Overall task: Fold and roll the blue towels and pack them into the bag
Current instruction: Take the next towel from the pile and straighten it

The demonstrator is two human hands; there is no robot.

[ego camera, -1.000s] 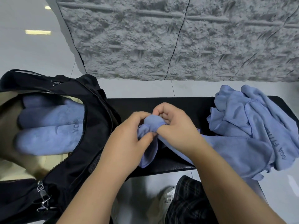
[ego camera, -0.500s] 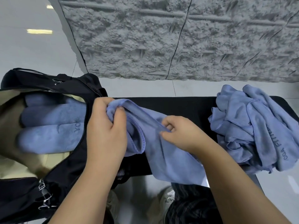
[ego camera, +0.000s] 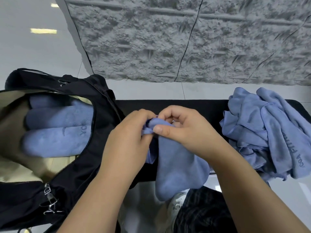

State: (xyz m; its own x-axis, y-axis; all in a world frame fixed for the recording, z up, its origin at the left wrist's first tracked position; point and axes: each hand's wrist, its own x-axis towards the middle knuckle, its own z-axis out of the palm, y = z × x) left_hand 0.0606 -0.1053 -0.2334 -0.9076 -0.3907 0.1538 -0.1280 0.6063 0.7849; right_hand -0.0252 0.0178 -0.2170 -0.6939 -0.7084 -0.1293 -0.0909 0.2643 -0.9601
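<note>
Bag (ego camera: 94, 165) lies left on the bench (ego camera: 168, 106), holding rolled towels (ego camera: 57, 142); loose towels (ego camera: 269, 135) right.

An indoor public or commercial space is suggested, perhaps a gym lobby or changing area, though the exact kind cannot be told. A glossy pale tiled floor (ego camera: 38, 52) is seen at the upper left of the frame, with ceiling lights mirrored in it. A rough grey stone-effect wall (ego camera: 193, 39) fills the top. A black padded bench (ego camera: 176, 106) crosses the middle, and "YOGA" lettering is printed on the heaped towels (ego camera: 269, 132) at the right.
</note>
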